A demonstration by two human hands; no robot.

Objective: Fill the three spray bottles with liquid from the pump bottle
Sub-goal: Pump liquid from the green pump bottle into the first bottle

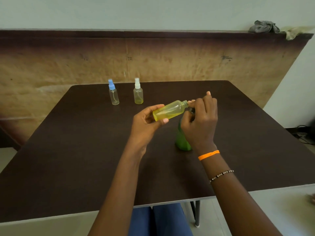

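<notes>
My left hand (146,121) grips a small clear bottle (168,110) with yellow liquid, tilted almost flat with its uncapped threaded neck pointing right. My right hand (199,120) is closed at that neck, over the top of the green pump bottle (181,140), which stands on the table mostly hidden behind the hand. What the right fingers hold is hidden. Two more spray bottles stand upright at the back: one with a blue cap (113,92), nearly empty, and one with a white cap (138,92) with a little yellow liquid at the bottom.
The dark brown table (85,150) stands against a tan board. Grey and pale rags (264,27) lie on the ledge at the top right. Cables (305,135) lie on the floor to the right. My knees show under the near edge.
</notes>
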